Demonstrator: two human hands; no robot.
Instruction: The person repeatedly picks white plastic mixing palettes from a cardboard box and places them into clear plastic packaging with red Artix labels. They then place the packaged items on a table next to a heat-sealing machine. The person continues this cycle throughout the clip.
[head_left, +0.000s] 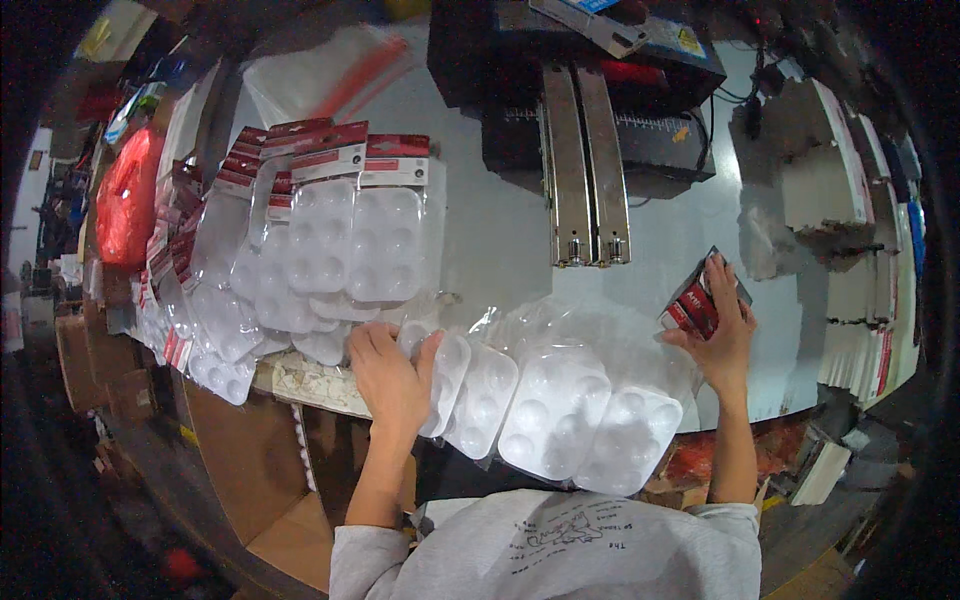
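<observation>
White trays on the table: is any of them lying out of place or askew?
Yes. The four bagged white trays at the left hand overlap at a slant and jut past the table edge; the carded ones lie fanned.

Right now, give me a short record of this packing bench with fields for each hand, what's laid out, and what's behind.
Left hand: left hand rests flat on a white paint palette in a clear bag, at the left end of the row.
Right hand: right hand grips a stack of red header cards.
Front row: four bagged white palettes overlapping along the table edge.
Left pile: finished packs with red headers, fanned out.
Behind: metal sealing machine on the grey table.
Right side: stacked flat cardboard.
</observation>
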